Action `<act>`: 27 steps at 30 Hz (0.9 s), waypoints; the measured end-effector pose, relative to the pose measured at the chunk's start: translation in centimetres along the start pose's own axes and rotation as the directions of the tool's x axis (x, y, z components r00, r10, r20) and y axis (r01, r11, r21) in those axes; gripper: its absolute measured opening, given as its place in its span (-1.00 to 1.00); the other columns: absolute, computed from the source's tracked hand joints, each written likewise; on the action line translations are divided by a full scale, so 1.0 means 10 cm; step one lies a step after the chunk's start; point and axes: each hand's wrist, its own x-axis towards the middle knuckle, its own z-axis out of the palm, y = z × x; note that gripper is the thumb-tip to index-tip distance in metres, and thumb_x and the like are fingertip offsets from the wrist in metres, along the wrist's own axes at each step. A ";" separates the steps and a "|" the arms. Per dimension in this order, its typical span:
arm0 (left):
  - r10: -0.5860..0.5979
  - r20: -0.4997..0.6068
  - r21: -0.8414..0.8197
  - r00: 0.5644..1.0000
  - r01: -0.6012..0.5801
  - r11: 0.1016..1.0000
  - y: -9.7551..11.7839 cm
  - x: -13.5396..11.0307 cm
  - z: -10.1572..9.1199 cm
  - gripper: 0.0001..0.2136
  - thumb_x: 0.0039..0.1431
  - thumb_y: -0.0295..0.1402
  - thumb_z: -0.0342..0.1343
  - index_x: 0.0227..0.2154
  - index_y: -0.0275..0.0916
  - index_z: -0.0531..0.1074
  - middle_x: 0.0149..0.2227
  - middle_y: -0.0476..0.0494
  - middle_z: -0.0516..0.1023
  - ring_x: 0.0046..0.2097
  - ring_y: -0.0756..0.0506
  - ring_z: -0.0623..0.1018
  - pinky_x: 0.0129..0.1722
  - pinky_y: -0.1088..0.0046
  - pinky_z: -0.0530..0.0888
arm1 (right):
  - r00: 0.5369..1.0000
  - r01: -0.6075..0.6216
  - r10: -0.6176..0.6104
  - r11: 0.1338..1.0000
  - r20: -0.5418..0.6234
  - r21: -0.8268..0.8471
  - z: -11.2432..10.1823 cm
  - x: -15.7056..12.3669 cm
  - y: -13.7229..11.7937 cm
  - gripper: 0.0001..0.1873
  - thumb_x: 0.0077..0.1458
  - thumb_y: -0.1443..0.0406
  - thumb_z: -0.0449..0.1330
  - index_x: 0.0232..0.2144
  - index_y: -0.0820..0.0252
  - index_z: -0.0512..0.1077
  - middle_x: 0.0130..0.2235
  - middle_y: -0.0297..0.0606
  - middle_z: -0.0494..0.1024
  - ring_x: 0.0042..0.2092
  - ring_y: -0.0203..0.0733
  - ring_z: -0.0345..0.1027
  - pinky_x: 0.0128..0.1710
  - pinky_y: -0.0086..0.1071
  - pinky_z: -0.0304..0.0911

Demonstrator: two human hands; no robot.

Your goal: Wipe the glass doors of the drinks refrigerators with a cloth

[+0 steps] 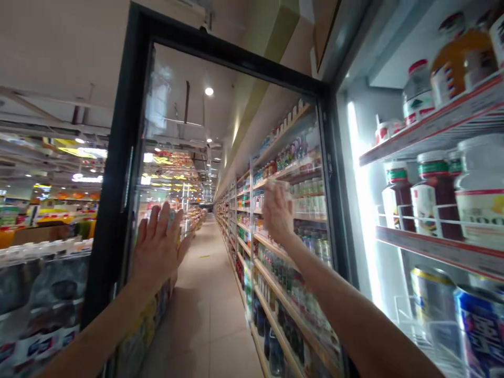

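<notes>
A glass cooler door (232,65) with a black frame stands swung open in front of me. My left hand (159,247) is raised flat against or just before the glass on its left side, fingers apart and nothing in it. On the right part of the pane is my right hand (279,210), palm toward the glass with fingers stretched up. Motion blurs its fingertips, and a pale patch there cannot be made out. Whether either palm actually touches the glass is hard to tell.
The open cooler at the right has shelves (437,252) of bottles, dark jars (429,194) and cans (478,325). Packed bottles (43,310) are stacked at the lower left. Through the glass, a tiled aisle floor (208,294) runs beside long drink shelves (271,252).
</notes>
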 end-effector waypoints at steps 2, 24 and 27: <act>0.003 -0.005 0.002 1.000 -0.003 1.000 0.00 0.00 0.00 -0.43 0.24 -0.19 -0.11 0.28 -0.11 -0.08 0.35 -0.15 -0.16 0.34 -0.26 -0.07 0.27 0.01 -0.01 | 0.954 0.298 -0.298 0.955 0.009 0.010 0.09 0.09 -0.30 -0.49 0.22 0.22 -0.07 0.22 -0.05 0.11 0.32 -0.27 0.03 0.34 -0.08 -0.21 0.27 0.03 -0.22; -0.015 0.017 -0.031 1.000 0.016 0.999 -0.08 0.01 0.12 -0.45 0.24 -0.18 -0.11 0.26 -0.16 0.00 0.33 -0.24 -0.07 0.34 -0.26 -0.06 0.27 0.01 -0.01 | 0.977 -0.168 0.156 0.983 -0.143 -0.079 0.06 -0.05 0.44 -0.47 0.23 0.28 -0.18 0.23 0.19 0.10 0.30 -0.02 0.05 0.33 0.05 -0.22 0.19 0.16 -0.15; -0.015 0.038 -0.013 0.999 0.016 1.000 0.02 -0.17 0.11 -0.48 0.26 -0.23 -0.14 0.26 -0.15 0.00 0.32 -0.25 -0.03 0.34 -0.24 -0.06 0.27 -0.01 -0.03 | 0.982 0.182 -0.183 0.983 -0.036 -0.032 0.18 -0.30 0.21 -0.50 0.22 0.25 -0.10 0.21 0.04 0.15 0.31 -0.17 0.07 0.34 -0.02 -0.21 0.24 0.07 -0.23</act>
